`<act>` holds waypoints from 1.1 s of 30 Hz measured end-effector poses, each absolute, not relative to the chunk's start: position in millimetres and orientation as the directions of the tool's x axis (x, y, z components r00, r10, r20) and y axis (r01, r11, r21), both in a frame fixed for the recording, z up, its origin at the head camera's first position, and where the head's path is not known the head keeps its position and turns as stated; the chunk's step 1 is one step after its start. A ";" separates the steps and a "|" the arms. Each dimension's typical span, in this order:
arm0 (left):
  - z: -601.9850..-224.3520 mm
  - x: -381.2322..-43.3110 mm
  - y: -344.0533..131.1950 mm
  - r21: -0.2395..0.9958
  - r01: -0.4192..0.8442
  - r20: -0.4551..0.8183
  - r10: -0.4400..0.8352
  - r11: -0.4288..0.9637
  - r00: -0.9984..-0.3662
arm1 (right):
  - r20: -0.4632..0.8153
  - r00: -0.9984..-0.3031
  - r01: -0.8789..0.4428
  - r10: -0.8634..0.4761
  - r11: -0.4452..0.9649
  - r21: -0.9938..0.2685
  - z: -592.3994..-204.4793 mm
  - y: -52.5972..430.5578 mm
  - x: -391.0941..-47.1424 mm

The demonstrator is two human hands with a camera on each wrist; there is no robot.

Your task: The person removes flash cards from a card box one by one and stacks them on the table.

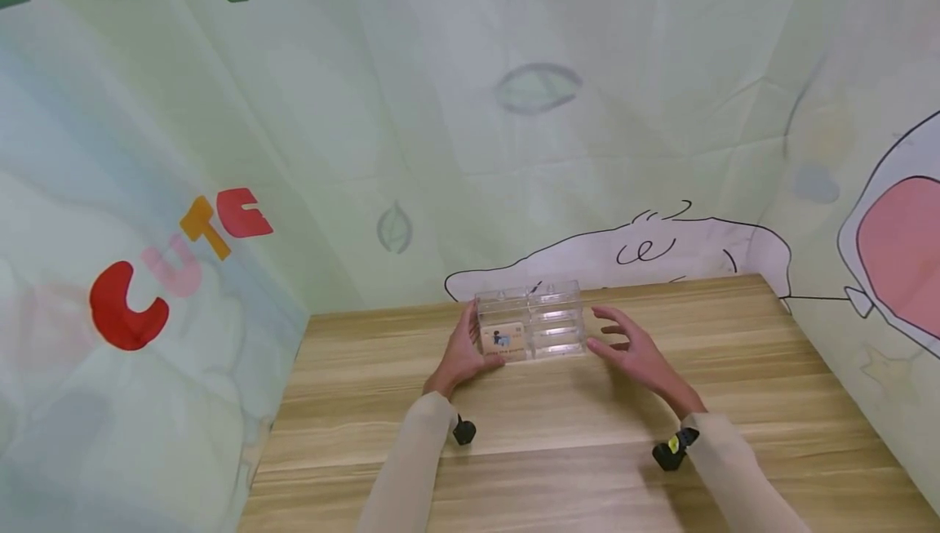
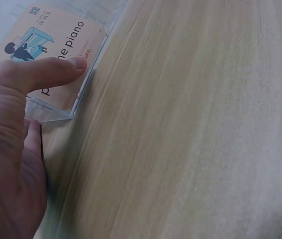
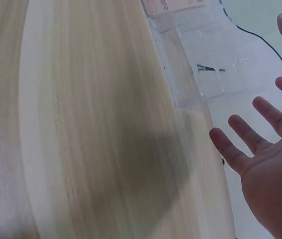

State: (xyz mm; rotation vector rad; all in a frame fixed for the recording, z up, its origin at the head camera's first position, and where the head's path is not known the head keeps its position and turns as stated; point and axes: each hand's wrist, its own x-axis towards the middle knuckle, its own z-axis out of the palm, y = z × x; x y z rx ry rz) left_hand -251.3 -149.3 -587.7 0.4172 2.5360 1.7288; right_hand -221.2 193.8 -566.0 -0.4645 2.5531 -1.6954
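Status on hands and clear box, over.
Left hand gripping box at left end. Right hand free, just off right end. Card in left half. No obstruction visible.

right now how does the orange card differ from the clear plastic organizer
Look: the orange card is opaque and printed with a picture and writing, while the clear plastic organizer is see-through. Size: the orange card is smaller, taking up only part of the left side; the clear plastic organizer extends past it to the right. Shared: both are near the far edge of the wooden table.
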 end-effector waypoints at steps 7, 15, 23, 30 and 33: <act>-577.1 -246.8 -147.6 0.921 0.180 0.094 0.252 0.345 -0.963 | 0.152 -0.947 -0.254 -0.284 0.367 -0.895 -559.0 181.6 -226.9; -607.1 -260.3 -150.2 0.918 0.171 0.094 0.223 0.357 -0.970 | 0.173 -0.927 -0.294 -0.333 0.356 -0.887 -557.3 161.1 -235.0; -601.8 -258.0 -151.2 0.926 0.153 0.068 0.243 0.347 -0.968 | 0.153 -0.914 -0.299 -0.376 0.367 -0.881 -558.1 135.6 -240.5; -600.4 -257.0 -151.0 0.927 0.148 0.066 0.237 0.345 -0.969 | 0.164 -0.896 -0.323 -0.413 0.353 -0.878 -557.5 115.6 -243.0; -601.8 -258.0 -150.6 0.923 0.147 0.066 0.231 0.355 -0.971 | 0.163 -0.891 -0.330 -0.424 0.359 -0.873 -560.0 110.1 -244.5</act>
